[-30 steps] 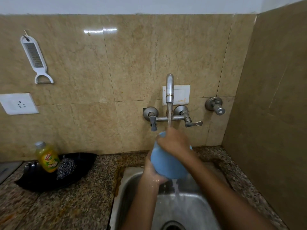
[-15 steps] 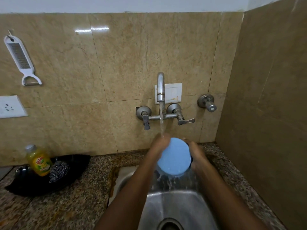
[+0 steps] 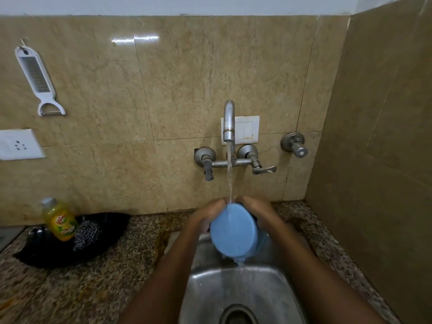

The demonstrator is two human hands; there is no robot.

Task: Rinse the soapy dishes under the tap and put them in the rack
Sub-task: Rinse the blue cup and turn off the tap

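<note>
A blue cup point(image 3: 235, 231) is held over the steel sink point(image 3: 243, 291), its flat bottom turned toward me. My left hand point(image 3: 207, 215) grips its left side and my right hand point(image 3: 257, 212) grips its right side. Water runs from the wall tap point(image 3: 229, 120) and lands on the cup's top edge between my fingers, then drips off the cup's lower rim into the basin. The cup's opening faces away and is hidden. No rack is in view.
A black tray point(image 3: 70, 242) on the granite counter point(image 3: 93, 277) at the left holds a yellow dish-soap bottle point(image 3: 60, 220) and a steel scrubber point(image 3: 87, 233). A white grater point(image 3: 37, 80) hangs on the wall. A side wall point(image 3: 378, 160) stands close on the right.
A second ago my right hand covered the cup from above. Both hands now hold its sides, the bottom has turned toward me, and it sits a little lower under the stream.
</note>
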